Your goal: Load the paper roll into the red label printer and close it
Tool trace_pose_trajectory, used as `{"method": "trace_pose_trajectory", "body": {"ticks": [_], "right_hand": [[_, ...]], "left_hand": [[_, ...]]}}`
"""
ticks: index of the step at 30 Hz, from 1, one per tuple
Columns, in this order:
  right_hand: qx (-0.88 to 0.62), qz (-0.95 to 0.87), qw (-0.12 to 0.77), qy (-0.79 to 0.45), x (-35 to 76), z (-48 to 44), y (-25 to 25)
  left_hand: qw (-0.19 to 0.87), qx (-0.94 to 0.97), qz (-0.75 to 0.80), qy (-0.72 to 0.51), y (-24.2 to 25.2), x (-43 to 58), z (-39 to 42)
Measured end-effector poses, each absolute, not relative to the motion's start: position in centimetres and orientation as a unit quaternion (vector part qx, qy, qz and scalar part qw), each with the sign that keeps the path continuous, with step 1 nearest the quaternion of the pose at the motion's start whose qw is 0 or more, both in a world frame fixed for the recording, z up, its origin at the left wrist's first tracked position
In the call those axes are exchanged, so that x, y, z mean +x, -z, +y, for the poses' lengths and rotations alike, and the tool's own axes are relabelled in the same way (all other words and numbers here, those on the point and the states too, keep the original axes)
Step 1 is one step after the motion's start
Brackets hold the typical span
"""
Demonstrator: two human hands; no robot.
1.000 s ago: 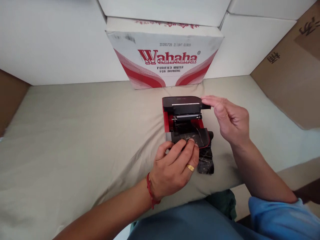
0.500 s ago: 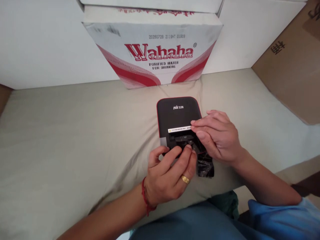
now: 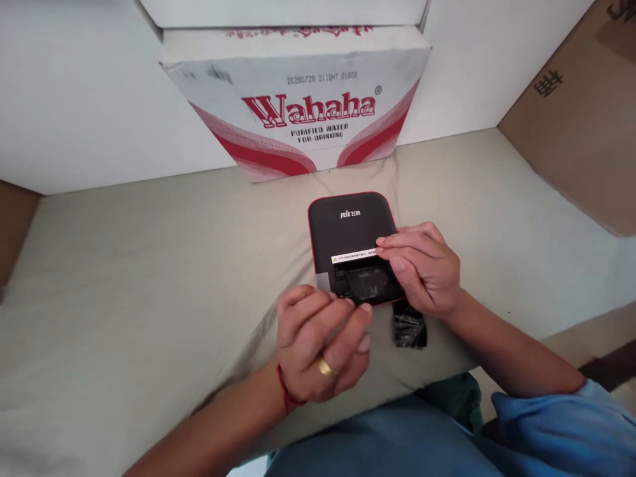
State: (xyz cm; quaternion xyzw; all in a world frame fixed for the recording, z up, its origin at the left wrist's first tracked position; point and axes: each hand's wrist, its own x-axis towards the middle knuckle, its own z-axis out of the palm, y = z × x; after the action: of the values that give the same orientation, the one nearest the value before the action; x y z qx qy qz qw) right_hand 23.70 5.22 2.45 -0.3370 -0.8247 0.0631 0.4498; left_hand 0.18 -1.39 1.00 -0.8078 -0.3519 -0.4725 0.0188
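Beige-sheeted bed [image 3: 124, 265] w/ black-red device [image 3: 348, 228], Wahaha carton [image 3: 298, 106] & crumpled black wrap [image 3: 410, 329] on it

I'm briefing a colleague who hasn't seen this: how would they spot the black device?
Find the red-and-white Wahaha carton at the back of the beige cloth. Directly in front of it lies the black device, touched by the right hand. Its red rim and white label strip set it apart from the crumpled black wrapper beside it.
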Motion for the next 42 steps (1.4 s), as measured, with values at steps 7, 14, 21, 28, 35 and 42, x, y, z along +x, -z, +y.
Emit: {"method": "trace_pose_trajectory", "body": {"ticks": [7, 14, 21, 28, 35, 42], "right_hand": [[-0.3, -0.824, 0.47, -0.102, 24.4, 4.7, -1.7], [-0.296, -0.826, 0.474, -0.069, 25.0, 4.1, -2.0], [-0.208, -0.874, 0.435, -0.058, 25.0, 4.1, -3.4], [-0.182, -0.886, 0.422, -0.061, 24.4, 4.4, -4.5], [-0.429, -0.855, 0.238, -0.168, 22.8, 6.7, -8.9], [-0.45, -0.883, -0.107, -0.085, 18.7, 11.8, -10.3]], "left_hand": [[-0.178, -0.611, -0.468, 0.613, 1.8, -1.4, 1.8], [-0.47, -0.529, -0.425, 0.565, 4.2, -2.1, 3.4], [-0.555, -0.496, -0.384, 0.546, 4.7, -1.9, 3.9], [-0.559, -0.503, -0.363, 0.55, 5.9, -1.6, 3.9], [-0.544, -0.423, -0.363, 0.627, 6.5, -0.7, 3.8], [-0.522, -0.294, -0.406, 0.69, 6.2, 0.3, 4.5]]}}
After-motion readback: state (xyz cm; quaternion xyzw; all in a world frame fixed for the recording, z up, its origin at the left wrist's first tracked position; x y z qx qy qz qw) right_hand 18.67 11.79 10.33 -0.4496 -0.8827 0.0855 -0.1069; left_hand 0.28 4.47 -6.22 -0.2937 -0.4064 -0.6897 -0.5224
